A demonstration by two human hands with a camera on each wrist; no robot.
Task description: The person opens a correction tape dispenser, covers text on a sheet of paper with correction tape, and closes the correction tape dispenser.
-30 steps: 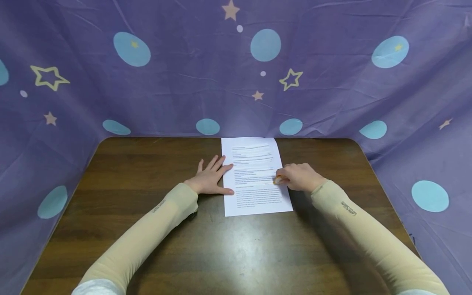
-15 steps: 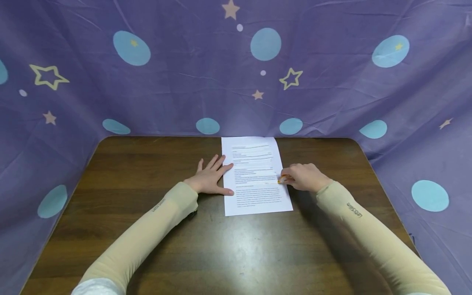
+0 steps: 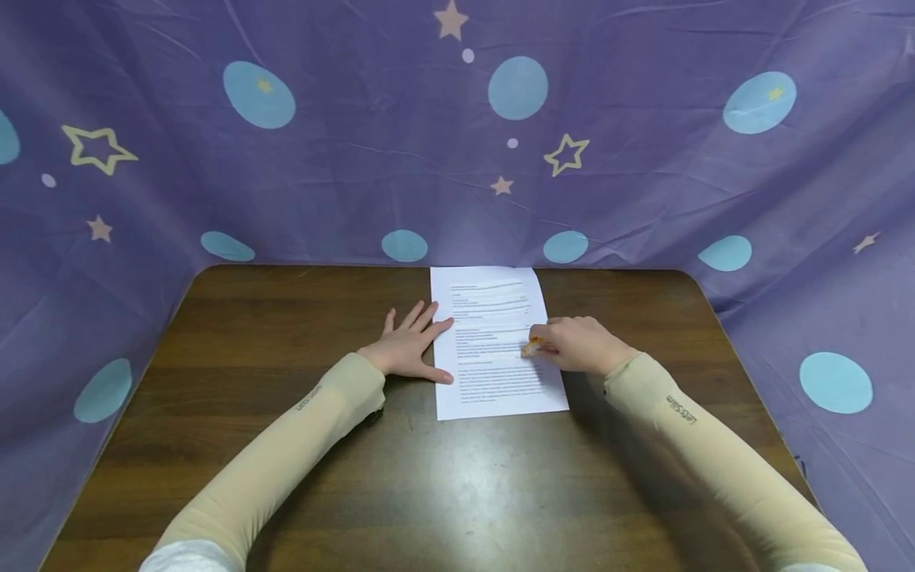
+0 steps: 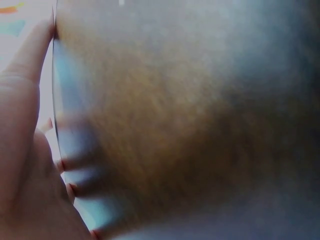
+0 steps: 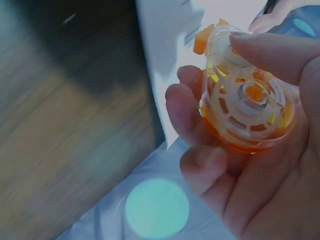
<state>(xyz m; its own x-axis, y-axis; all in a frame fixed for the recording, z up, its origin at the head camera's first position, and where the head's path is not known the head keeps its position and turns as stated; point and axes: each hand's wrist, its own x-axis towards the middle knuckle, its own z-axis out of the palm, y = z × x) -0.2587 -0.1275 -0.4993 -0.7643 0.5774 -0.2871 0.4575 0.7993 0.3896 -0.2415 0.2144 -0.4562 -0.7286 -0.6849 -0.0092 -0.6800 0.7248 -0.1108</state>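
A white sheet of printed paper [image 3: 500, 389] lies at the far middle of the table. Several pale blank strips cover parts of its text lines. My left hand [image 3: 409, 349] is spread flat at the sheet's left edge, thumb and fingertips resting on the paper. In my right hand [image 3: 582, 343] I grip a correction tape [image 5: 245, 100], a clear case with orange parts and round wheels inside. Its orange tip points left and down over the text near the sheet's right side. Whether the tip touches the paper is too small to tell.
The brown wooden table [image 3: 357, 492] runs under both arms. A purple curtain [image 3: 343, 183] with stars and blue spots hangs along its back and sides. The paper's top edge reaches the table's far edge.
My right hand shifted slightly right with the correction tape, then came back left to a point farther in over the text. The left hand and the paper have stayed in place.
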